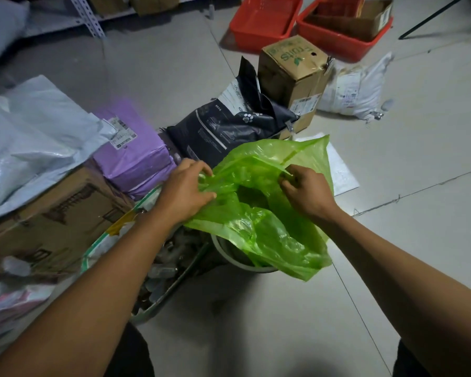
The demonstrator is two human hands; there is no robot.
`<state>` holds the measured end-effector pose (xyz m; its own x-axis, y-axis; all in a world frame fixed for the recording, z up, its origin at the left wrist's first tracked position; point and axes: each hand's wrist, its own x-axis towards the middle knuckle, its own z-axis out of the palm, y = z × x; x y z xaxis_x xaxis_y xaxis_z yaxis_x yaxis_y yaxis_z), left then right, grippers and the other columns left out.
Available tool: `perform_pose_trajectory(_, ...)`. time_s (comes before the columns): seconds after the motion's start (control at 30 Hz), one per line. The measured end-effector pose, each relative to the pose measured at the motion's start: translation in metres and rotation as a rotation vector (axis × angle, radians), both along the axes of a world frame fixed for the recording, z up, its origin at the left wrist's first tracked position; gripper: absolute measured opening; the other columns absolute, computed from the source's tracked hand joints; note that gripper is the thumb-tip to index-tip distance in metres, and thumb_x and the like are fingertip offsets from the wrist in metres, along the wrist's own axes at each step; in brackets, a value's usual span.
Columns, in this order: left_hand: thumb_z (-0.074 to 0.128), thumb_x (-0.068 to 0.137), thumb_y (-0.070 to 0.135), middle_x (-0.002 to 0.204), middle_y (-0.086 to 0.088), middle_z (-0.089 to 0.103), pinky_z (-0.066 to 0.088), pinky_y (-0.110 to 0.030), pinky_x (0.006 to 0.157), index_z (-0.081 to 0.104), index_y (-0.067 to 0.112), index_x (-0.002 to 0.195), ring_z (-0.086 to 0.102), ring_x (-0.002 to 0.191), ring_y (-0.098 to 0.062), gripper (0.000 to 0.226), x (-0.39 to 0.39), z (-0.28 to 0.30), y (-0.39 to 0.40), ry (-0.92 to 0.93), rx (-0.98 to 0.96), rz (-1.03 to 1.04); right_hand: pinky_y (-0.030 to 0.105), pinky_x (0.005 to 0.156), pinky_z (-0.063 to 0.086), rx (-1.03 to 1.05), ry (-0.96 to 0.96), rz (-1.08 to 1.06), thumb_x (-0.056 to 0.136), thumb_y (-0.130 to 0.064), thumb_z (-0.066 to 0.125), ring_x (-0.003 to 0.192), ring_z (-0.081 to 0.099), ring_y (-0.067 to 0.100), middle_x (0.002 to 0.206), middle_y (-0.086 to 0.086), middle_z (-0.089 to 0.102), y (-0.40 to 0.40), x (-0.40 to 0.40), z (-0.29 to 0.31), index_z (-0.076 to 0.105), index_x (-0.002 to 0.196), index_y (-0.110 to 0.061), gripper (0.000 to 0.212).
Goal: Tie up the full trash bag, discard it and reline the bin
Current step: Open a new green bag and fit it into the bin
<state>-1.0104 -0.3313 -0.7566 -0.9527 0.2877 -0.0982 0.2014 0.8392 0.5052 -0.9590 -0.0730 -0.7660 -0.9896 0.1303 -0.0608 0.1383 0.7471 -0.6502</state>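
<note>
A thin green plastic bag (267,229) hangs spread over a small round bin (229,261), whose pale rim shows under it at the lower middle. My left hand (184,193) pinches the bag's left edge. My right hand (306,190) pinches the right edge, so the bag's mouth gapes between them. The bag's lower part drapes over the bin's right side. The inside of the bin is mostly hidden by the plastic.
A woven sack (158,268) of clutter leans against the bin's left side. Cardboard boxes (52,221), a purple parcel (132,156) and white mailers lie at left. A dark pet-food bag (229,123), a carton (294,74) and red trays (264,20) stand beyond.
</note>
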Motion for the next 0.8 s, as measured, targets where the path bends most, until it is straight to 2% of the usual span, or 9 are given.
perform_pose_trajectory(0.07,0.082,0.069,0.028,0.121,-0.003,0.045,0.039,-0.039,0.099,0.057,0.022,0.105,0.043,0.116,-0.025,0.044,0.005,0.007,0.014,0.109,-0.003,-0.033,0.033,0.057,0.032,-0.019,-0.015,0.034,0.094,-0.024,0.056,0.059,0.046,0.018,0.062,-0.001,0.051,-0.009,0.0,0.001,0.049,0.071,-0.018,0.025)
perform_pose_trajectory(0.17,0.077,0.075,0.031,0.107,0.004,0.047,0.041,-0.039,0.093,0.059,0.02,0.094,0.045,0.108,-0.019,0.028,0.012,0.018,0.03,0.28,0.067,-0.194,0.035,0.058,0.033,-0.073,-0.037,0.019,0.094,-0.025,0.054,0.061,0.047,0.024,0.063,0.005,0.051,-0.016,-0.004,0.005,0.048,0.069,-0.011,0.029)
perform_pose_trajectory(0.23,0.071,0.083,0.037,0.099,0.007,0.056,0.046,-0.037,0.087,0.062,0.021,0.094,0.052,0.097,-0.012,0.021,0.017,0.023,0.041,0.179,0.037,-0.418,0.038,0.061,0.04,-0.106,-0.037,-0.02,0.094,-0.026,0.053,0.068,0.055,0.03,0.072,0.013,0.061,-0.018,-0.008,0.007,0.055,0.075,-0.004,0.029)
perform_pose_trajectory(0.4,0.047,0.096,0.047,0.108,-0.003,0.067,0.046,-0.042,0.095,0.062,0.024,0.114,0.061,0.104,-0.024,0.033,0.028,0.008,0.062,-0.15,-0.445,-0.709,0.048,0.069,0.053,-0.141,-0.024,-0.077,0.093,-0.027,0.05,0.07,0.062,0.031,0.076,0.012,0.067,-0.013,-0.009,0.007,0.059,0.078,-0.009,0.025)
perform_pose_trajectory(0.5,0.044,0.096,0.049,0.113,-0.004,0.069,0.023,-0.054,0.116,0.059,0.028,0.124,0.059,0.115,-0.026,0.038,0.03,0.007,0.061,-0.141,-0.586,-0.748,0.047,0.067,0.055,-0.151,0.013,-0.111,0.093,-0.027,0.05,0.066,0.064,0.029,0.075,0.009,0.069,-0.007,-0.009,0.009,0.056,0.074,-0.02,0.021)
perform_pose_trajectory(0.57,0.046,0.093,0.058,0.11,0.002,0.07,0.017,-0.054,0.118,0.059,0.032,0.124,0.059,0.116,-0.021,0.043,0.03,0.011,0.056,-0.107,-0.559,-0.754,0.046,0.066,0.055,-0.117,0.033,-0.15,0.092,-0.027,0.051,0.066,0.064,0.03,0.075,0.01,0.069,-0.002,-0.009,0.01,0.06,0.08,-0.017,0.018)
perform_pose_trajectory(0.63,0.05,0.089,0.061,0.109,0.005,0.069,0.028,-0.049,0.114,0.059,0.033,0.124,0.058,0.114,-0.019,0.045,0.029,0.013,0.045,-0.08,-0.54,-0.767,0.043,0.069,0.054,-0.031,0.036,-0.199,0.09,-0.027,0.052,0.072,0.063,0.032,0.08,0.013,0.069,0.004,-0.008,0.007,0.063,0.088,-0.012,0.02)
perform_pose_trajectory(0.7,0.054,0.085,0.063,0.11,0.004,0.063,0.041,-0.042,0.1,0.058,0.031,0.124,0.055,0.11,-0.019,0.051,0.027,0.014,0.031,-0.054,-0.536,-0.791,0.04,0.069,0.052,0.058,0.015,-0.22,0.089,-0.028,0.052,0.079,0.06,0.035,0.087,0.015,0.069,0.009,-0.006,0.003,0.062,0.092,-0.012,0.02)
perform_pose_trajectory(0.8,0.059,0.081,0.064,0.118,0.004,0.055,0.045,-0.037,0.092,0.055,0.03,0.128,0.047,0.114,-0.018,0.058,0.025,0.012,0.016,-0.089,-0.557,-0.785,0.038,0.067,0.048,0.169,-0.054,-0.173,0.09,-0.03,0.052,0.083,0.059,0.036,0.093,0.014,0.067,0.016,-0.003,-0.005,0.058,0.1,-0.016,0.019)
